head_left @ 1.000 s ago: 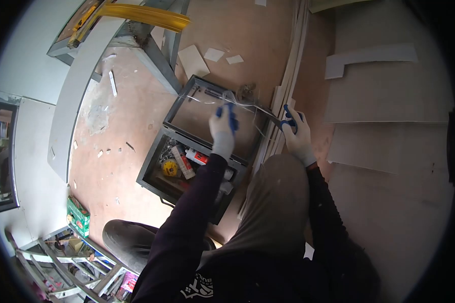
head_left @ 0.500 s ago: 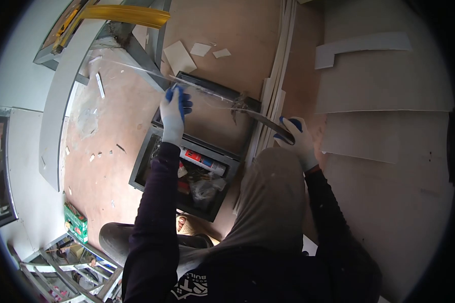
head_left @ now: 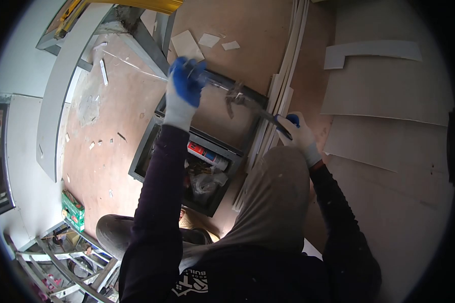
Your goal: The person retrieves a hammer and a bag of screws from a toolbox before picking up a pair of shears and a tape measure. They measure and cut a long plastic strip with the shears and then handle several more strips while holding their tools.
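Observation:
My right hand (head_left: 299, 132), in a white and blue glove, is closed around the dark handle of a claw hammer (head_left: 262, 112). The hammer's worn brownish head points to the left, over the open lid of a black toolbox (head_left: 218, 208). My left hand (head_left: 186, 88), gloved too and blurred, is raised left of the hammer head with its fingers curled. It grips a clear plastic strip (head_left: 211, 80) that stretches towards the hammer head; its exact edges are hard to see. In the toolbox lie a red and white tube (head_left: 207, 154) and a crumpled clear bag (head_left: 207, 182).
Long white strips (head_left: 283, 76) lie right of the toolbox, and large boards (head_left: 384, 91) cover the floor further right. A metal frame (head_left: 149, 48) stands at upper left. A green box (head_left: 74, 209) and a ladder (head_left: 60, 262) are at lower left. Scraps dot the floor.
My left hand has moved up and slightly right, turning so that more of the blue palm shows. The hammer stays in my right hand. The view has shifted slightly.

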Demonstrator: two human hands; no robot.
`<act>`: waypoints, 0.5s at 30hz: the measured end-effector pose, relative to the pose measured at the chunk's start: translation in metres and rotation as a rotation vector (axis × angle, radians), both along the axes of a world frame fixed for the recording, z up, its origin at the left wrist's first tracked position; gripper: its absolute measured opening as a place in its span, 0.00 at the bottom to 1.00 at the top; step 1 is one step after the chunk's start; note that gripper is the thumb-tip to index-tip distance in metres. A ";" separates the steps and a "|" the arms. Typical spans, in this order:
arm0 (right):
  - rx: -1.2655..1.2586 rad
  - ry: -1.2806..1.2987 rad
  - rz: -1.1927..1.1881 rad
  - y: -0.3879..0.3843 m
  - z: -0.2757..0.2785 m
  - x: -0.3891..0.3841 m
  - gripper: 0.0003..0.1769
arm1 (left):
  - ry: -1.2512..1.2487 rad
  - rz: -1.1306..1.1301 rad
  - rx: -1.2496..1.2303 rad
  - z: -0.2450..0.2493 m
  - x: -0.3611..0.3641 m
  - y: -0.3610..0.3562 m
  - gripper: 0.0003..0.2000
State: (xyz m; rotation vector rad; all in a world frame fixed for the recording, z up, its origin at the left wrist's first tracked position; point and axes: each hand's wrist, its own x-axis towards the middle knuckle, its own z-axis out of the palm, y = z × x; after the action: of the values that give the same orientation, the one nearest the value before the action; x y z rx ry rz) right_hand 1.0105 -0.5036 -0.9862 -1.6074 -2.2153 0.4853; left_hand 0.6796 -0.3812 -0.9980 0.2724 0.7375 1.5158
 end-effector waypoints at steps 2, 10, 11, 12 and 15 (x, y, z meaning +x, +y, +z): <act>0.078 0.063 -0.056 -0.002 -0.015 0.004 0.21 | 0.006 -0.039 -0.028 -0.030 -0.032 -0.025 0.10; 0.165 0.003 -0.068 0.008 -0.023 -0.003 0.21 | 0.943 -0.589 0.215 -0.025 -0.009 -0.129 0.11; 0.149 -0.001 -0.049 0.007 -0.024 -0.006 0.21 | 1.029 -0.513 0.412 -0.025 0.003 -0.129 0.12; 0.134 -0.006 -0.028 0.008 -0.024 -0.008 0.21 | 1.109 -0.428 0.611 -0.017 0.013 -0.127 0.12; 0.144 -0.130 0.142 0.010 -0.020 -0.004 0.19 | 0.428 -0.430 0.225 0.035 0.024 -0.094 0.13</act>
State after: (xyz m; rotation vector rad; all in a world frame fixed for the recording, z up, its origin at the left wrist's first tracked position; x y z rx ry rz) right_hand 1.0064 -0.4941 -1.0057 -1.4519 -2.4117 0.2575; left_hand 0.7041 -0.4749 -0.9627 0.8885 0.7791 1.1350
